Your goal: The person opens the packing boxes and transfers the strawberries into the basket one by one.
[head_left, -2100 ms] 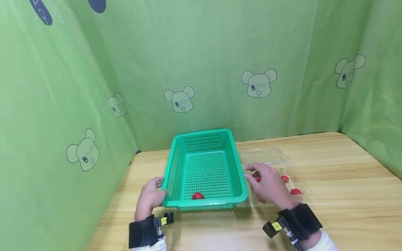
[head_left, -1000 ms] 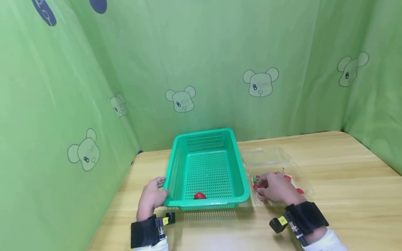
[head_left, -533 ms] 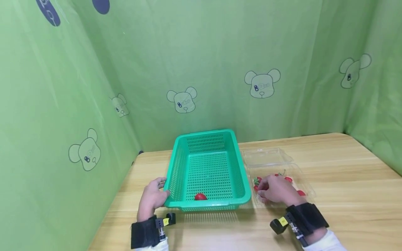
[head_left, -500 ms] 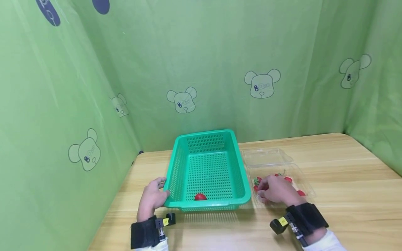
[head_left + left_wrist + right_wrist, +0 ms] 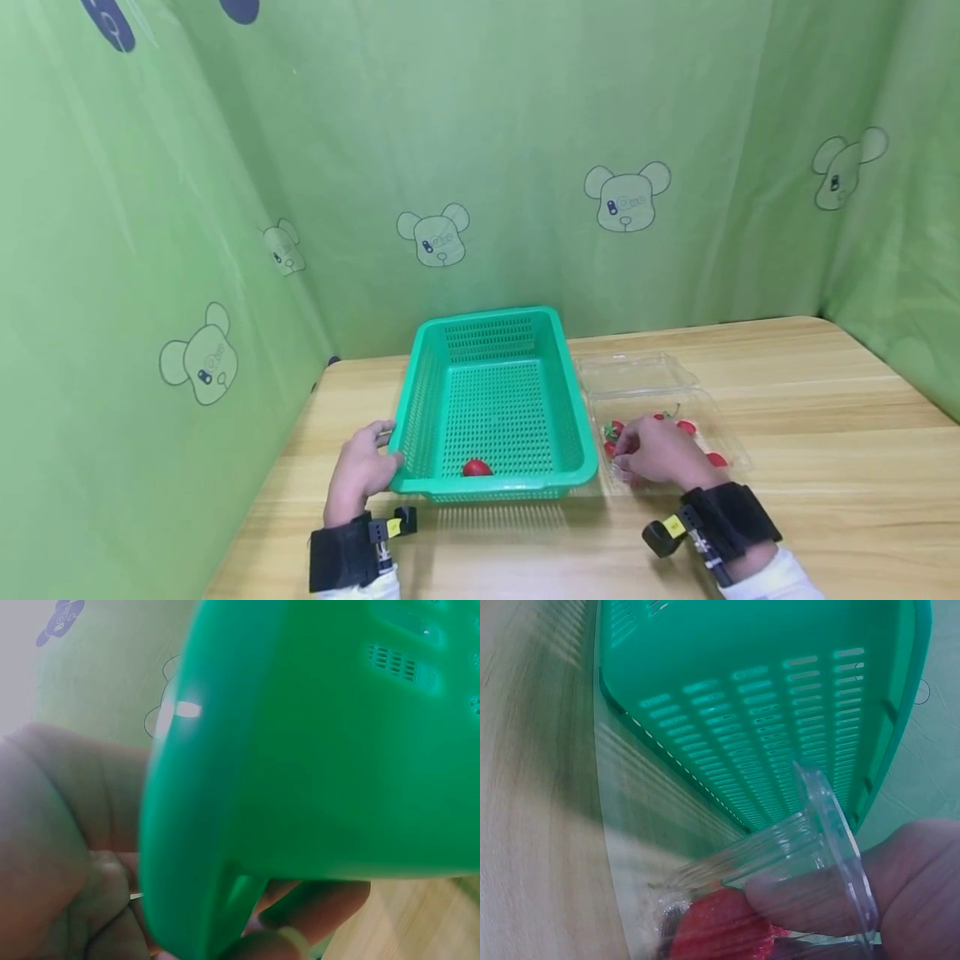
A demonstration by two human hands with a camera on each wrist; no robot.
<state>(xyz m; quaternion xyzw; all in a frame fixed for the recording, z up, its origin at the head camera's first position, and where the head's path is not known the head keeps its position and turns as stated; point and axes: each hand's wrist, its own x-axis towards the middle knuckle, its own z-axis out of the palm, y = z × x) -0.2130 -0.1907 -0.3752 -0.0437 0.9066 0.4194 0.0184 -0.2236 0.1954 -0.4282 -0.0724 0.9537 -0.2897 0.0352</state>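
1. The bright green rectangular plastic basket (image 5: 423, 392) stands toward the left of the pale wood-grain tabletop (image 5: 810, 400), its far end close to the back edge. Its rim is smooth and rounded, its floor finely perforated, and its walls are pierced with slots.
2. One glossy red, rounded strawberry (image 5: 477, 468) lies inside, against the basket's near wall.
3. The person's left hand (image 5: 360, 468) grips the basket at its near-left corner, with the thumb over the rim and the fingers curled beneath it outside.
4. Just right of the basket is a clear, thin-walled plastic box (image 5: 705, 408), its transparent lid (image 5: 637, 372) laid open toward the tabletop's back edge.
5. Several small red strawberries (image 5: 686, 427) are scattered in the box; a leafy green cap (image 5: 611, 432) shows at its left side, and a thin green stem near its far side.
6. The person's right hand (image 5: 663, 450) reaches into the box's near-left part with bent fingers. The right wrist view shows the thumb against a bright red, finely textured strawberry (image 5: 724, 922), seen through the clear wall; the other fingers are mostly hidden, so whether they pinch it cannot be told.
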